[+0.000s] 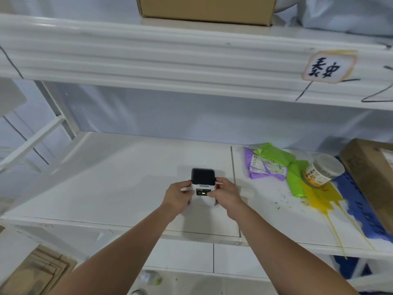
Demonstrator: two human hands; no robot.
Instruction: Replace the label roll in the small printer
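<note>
A small white label printer [203, 198] with a dark lid and a lit green indicator stands near the middle of the white shelf [119, 184]. My left hand [179, 198] grips its left side. My right hand [227, 195] grips its right side, with the thumb across the front panel. The lid looks closed; no label roll is visible.
To the right lie purple and green mailer bags [274, 165], a clear jar on its side [324, 170], a yellow bag [319, 199], a blue crate [359, 205] and a cardboard box [370, 177]. An upper shelf [170, 60] carries another box [206, 9].
</note>
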